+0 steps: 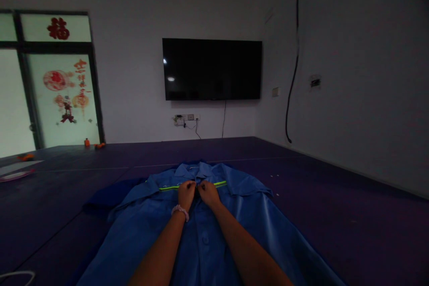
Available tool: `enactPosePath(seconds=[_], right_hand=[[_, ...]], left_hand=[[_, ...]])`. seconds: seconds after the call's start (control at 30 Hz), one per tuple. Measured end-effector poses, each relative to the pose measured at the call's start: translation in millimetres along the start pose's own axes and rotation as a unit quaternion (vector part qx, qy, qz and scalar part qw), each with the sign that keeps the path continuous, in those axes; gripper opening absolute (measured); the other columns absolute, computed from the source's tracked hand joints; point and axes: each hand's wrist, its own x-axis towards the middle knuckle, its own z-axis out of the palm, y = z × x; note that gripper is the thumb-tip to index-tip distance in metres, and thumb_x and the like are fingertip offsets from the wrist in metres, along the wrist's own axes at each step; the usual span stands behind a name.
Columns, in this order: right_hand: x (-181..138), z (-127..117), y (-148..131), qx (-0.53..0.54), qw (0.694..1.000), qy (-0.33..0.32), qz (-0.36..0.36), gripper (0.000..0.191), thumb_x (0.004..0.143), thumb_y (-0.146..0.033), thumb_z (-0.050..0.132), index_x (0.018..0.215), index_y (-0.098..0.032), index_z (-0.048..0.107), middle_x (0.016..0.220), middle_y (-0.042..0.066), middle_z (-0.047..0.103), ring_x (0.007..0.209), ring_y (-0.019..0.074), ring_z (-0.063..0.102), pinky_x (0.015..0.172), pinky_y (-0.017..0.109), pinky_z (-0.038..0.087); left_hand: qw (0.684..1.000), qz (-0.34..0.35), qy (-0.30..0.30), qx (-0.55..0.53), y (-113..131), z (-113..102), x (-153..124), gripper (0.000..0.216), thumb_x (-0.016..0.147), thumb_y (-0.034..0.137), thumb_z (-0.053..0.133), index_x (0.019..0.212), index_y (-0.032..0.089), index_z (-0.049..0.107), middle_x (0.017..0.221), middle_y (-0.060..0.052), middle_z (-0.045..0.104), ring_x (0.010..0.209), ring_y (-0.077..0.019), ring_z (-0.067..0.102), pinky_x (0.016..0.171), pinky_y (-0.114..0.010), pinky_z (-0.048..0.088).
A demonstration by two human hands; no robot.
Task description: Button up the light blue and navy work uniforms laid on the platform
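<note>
A blue short-sleeved shirt (258, 228) lies spread out, front side up, with its collar at the far end and a yellow-green stripe across the chest. My left hand (187, 193), with a pink band at the wrist, pinches the shirt's front edge just below the collar. Close beside it on the right, my right hand (208, 192) is closed on the other side of the same front opening. A button shows lower on the front. Whether a button sits between my fingertips is too dark to make out.
Darker blue cloth (110, 194) lies under the shirt's left side. The purple surface (335, 205) carries small white bits at right. A plate (16, 175) and orange objects (25, 157) are at far left. A television (212, 69) hangs on the back wall; a cable (292, 94) dangles at right.
</note>
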Motion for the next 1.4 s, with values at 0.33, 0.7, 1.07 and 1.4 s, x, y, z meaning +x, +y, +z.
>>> enactPosePath(seconds=[0.33,0.7,1.07,1.4], right_hand=[[-2,0,-1,0.010,1.000,0.002,0.004,0.018,0.077,-0.024,0.049,0.073,-0.014,0.064,0.070,0.005,0.066,0.066,0.0132,0.058,0.056,0.020,0.035],[-4,-1,-2,0.002,1.000,0.003,0.002,0.013,0.072,-0.023,0.054,0.071,-0.014,0.064,0.070,0.006,0.066,0.067,0.0141,0.058,0.053,0.019,0.033],[-4,-2,-3,-0.017,1.000,0.002,-0.002,0.017,0.078,-0.022,0.050,0.072,-0.013,0.063,0.072,0.006,0.066,0.067,0.0136,0.058,0.054,0.020,0.032],[-2,3,3,-0.042,0.999,-0.007,-0.013,0.013,0.076,-0.014,0.049,0.079,-0.013,0.062,0.078,0.007,0.065,0.074,0.0149,0.059,0.059,0.021,0.033]], left_hand=[[1.000,0.010,0.006,0.000,5,-3,-2,0.028,0.073,0.034,0.047,0.071,0.015,0.068,0.065,-0.005,0.067,0.065,-0.0170,0.060,0.060,-0.026,0.043],[1.000,0.026,-0.007,0.012,14,-4,-5,0.028,0.074,0.035,0.048,0.071,0.016,0.068,0.068,-0.005,0.068,0.066,-0.0172,0.060,0.061,-0.026,0.043],[0.999,0.036,-0.017,0.015,12,-3,-4,0.027,0.073,0.034,0.050,0.063,0.015,0.067,0.064,-0.003,0.065,0.063,-0.0146,0.057,0.062,-0.024,0.041],[1.000,0.010,-0.007,-0.005,1,-1,0,0.033,0.074,0.040,0.047,0.064,0.015,0.067,0.060,-0.004,0.066,0.062,-0.0161,0.059,0.057,-0.024,0.042]])
